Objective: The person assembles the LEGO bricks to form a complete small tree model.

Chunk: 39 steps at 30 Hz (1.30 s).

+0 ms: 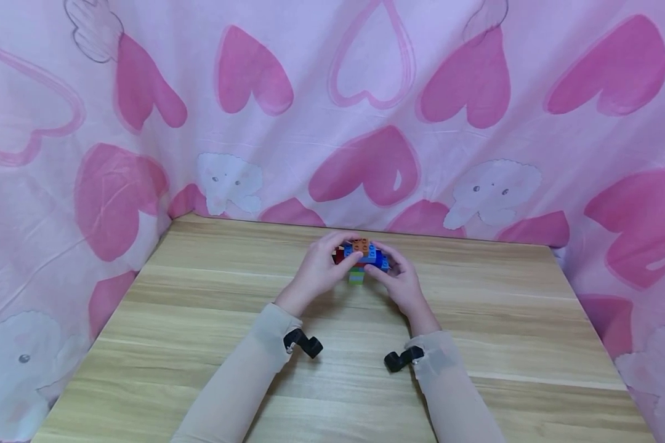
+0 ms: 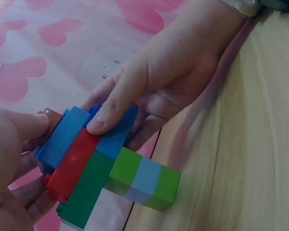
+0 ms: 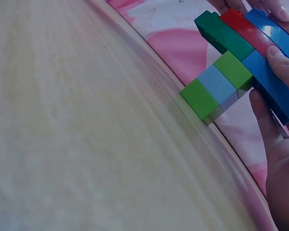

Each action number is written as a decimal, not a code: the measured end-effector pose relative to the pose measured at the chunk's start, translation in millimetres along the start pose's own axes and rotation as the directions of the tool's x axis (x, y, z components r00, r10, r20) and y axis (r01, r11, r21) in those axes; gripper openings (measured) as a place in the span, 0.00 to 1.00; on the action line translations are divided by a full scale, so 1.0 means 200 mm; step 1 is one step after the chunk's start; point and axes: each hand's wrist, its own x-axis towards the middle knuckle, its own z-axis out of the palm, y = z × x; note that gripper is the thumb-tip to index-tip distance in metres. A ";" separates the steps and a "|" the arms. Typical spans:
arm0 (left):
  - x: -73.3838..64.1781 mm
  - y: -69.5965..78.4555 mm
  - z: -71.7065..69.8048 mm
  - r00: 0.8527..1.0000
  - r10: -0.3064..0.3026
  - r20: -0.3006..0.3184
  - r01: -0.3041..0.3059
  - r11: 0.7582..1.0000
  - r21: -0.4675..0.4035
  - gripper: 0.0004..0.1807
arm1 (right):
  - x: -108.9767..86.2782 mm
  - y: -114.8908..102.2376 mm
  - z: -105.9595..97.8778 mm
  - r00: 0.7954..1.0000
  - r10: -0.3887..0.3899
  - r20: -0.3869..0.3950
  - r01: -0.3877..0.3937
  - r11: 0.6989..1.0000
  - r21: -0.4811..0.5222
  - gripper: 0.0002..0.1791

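Between both hands is a toy building-brick structure (image 1: 356, 263), several layers tall. Its narrow column has lime green bricks (image 2: 164, 187) with a light blue brick (image 2: 146, 175) between them. Above the column lie a dark green brick (image 2: 82, 192) and a blue brick (image 2: 116, 132) end to end, then a red brick (image 2: 76, 156) and another blue brick (image 2: 63, 137). An orange brick (image 1: 361, 247) tops it. My left hand (image 1: 324, 263) holds the upper left, its thumb at the orange brick. My right hand (image 1: 400, 280) grips the right end, thumb across the blue and red bricks.
The wooden table (image 1: 343, 381) spreads below both forearms. A pink curtain (image 1: 310, 135) with hearts hangs behind the back edge and along both sides. Black camera mounts (image 1: 303, 343) sit on the sleeve cuffs.
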 end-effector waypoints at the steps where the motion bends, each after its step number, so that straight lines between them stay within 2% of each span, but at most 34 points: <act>1: 0.00 0.00 0.00 1.000 0.003 0.003 -0.003 1.000 0.003 0.20 | 0.00 0.00 0.00 1.000 0.005 -0.002 -0.005 1.000 -0.002 0.30; 6: 0.00 -0.02 0.01 1.000 0.015 0.013 -0.015 1.000 0.022 0.19 | 0.00 0.00 0.00 1.000 0.019 -0.010 -0.019 1.000 -0.016 0.30; 14: -0.01 -0.05 0.04 0.999 0.043 -0.008 -0.042 0.998 0.055 0.20 | 0.00 0.01 0.00 1.000 0.007 -0.003 -0.007 1.000 -0.010 0.30; 21: -0.01 -0.05 0.04 1.000 0.028 -0.015 -0.027 0.999 0.040 0.21 | 0.00 0.00 0.00 1.000 0.008 0.001 -0.008 1.000 0.001 0.30; 25: -0.01 -0.06 0.03 1.000 0.003 0.016 -0.003 1.000 0.006 0.21 | -0.01 -0.01 -0.01 0.999 0.040 -0.013 -0.040 0.999 -0.006 0.30; 31: -0.02 -0.14 0.02 0.996 -0.031 0.088 0.037 0.997 -0.067 0.27 | -0.02 -0.01 -0.02 0.998 0.055 -0.008 -0.055 0.998 -0.009 0.31; 39: -0.05 -0.29 -0.04 0.989 -0.058 0.136 0.079 0.984 -0.157 0.31 | -0.01 0.00 -0.03 1.000 0.016 0.005 -0.016 1.000 -0.021 0.34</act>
